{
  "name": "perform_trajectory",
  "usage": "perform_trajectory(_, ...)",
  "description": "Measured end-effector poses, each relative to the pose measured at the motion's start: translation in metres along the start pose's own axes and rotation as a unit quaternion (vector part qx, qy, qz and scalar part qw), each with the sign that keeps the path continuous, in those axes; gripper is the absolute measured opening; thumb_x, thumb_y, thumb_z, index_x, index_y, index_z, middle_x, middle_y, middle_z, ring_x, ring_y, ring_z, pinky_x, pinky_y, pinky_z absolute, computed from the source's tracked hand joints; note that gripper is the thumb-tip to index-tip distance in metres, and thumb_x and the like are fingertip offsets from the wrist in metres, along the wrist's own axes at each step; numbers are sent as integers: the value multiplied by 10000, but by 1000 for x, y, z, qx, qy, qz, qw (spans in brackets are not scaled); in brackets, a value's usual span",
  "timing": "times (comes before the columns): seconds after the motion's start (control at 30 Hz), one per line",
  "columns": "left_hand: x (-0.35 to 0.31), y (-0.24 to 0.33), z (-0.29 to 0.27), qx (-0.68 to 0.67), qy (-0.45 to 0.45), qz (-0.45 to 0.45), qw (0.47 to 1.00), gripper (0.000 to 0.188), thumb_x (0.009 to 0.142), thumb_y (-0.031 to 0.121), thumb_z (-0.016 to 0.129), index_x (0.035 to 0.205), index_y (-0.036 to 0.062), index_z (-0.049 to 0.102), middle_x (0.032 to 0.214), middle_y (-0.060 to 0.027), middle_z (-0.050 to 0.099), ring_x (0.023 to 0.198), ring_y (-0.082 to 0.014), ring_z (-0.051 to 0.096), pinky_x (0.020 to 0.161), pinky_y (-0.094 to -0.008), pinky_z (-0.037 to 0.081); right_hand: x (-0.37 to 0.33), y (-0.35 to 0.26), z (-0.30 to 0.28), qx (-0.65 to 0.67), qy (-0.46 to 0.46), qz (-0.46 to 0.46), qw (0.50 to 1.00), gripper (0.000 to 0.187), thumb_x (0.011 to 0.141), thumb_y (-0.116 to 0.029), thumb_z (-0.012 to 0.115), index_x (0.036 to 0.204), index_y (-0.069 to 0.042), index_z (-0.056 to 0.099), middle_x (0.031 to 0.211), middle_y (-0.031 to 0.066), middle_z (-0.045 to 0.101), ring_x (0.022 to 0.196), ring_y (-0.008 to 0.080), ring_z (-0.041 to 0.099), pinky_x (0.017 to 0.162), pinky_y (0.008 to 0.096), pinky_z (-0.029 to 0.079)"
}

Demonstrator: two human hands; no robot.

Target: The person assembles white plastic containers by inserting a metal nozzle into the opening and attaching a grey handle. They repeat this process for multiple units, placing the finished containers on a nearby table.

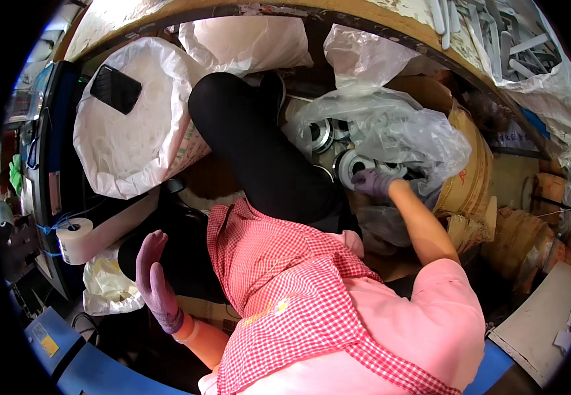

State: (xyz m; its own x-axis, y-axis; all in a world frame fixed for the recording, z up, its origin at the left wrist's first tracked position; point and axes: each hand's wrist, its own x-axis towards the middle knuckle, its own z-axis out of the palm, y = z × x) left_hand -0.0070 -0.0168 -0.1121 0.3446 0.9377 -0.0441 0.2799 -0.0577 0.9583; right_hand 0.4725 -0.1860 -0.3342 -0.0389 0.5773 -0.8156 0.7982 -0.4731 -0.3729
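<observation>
My right hand [372, 182], in a purple glove, reaches into an open clear plastic bag [424, 131] in a cardboard box. Its fingers are curled at the rim of a round silver ring-shaped part [347, 167]; the fingertips are partly hidden. Several similar round metal parts [323, 135] lie around it, some seen through the plastic. On the other side, my left hand [158, 284], also gloved in purple, is raised beside my knee. Its fingers point up, stretched out, and it holds nothing.
A white sack [91, 148] of clear ring-like pieces stands at the left, a black phone [115, 89] on top. Below it is a white roll [75, 234]. The workbench edge [246, 10] crosses above, with a bag of grey strips [529, 49]. Cardboard boxes [516, 243] stand at right.
</observation>
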Motion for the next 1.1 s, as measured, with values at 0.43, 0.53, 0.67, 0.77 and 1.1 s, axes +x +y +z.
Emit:
perform_trajectory(0.43,-12,2,-9,-31,42,-16,998,477,982,168,465,1378,-98,489,1332,-222,592,1237,-332,580,1096,-438,415,12,-25,-177,103,96,164,976,548,871,-541,641,996,-15,728,813,147,711,648,209,665,647,362,566)
perform_trajectory(0.53,-11,8,-5,-47,61,-48,996,438,940,87,517,1342,-87,534,1306,-191,619,1220,-285,591,1086,-385,417,-28,-106,-195,91,202,-39,974,490,908,-479,606,1080,-34,718,913,168,729,866,284,700,831,386,534)
perform_trajectory(0.67,-11,7,-25,-101,39,-31,994,462,960,171,539,1339,-92,528,1284,-194,630,1201,-301,605,1068,-397,437,-29,-173,-217,45,520,-363,772,409,906,-260,688,1235,-23,639,1021,155,700,903,277,681,829,384,528)
perform_trajectory(0.77,-16,-17,-59,-285,74,4,956,543,986,301,509,1374,-79,492,1318,-224,604,1219,-359,595,1083,-471,437,-53,-245,-246,61,504,-420,752,353,851,-140,715,1183,-36,652,840,98,631,689,220,605,687,373,503)
perform_trajectory(1.1,9,-148,-114,-570,57,190,798,681,1045,511,321,1567,76,271,1596,-182,322,1469,-370,303,1224,-549,136,55,-377,-256,-241,239,-632,697,429,865,-366,659,1177,-73,649,1152,138,655,1076,309,636,968,433,478)
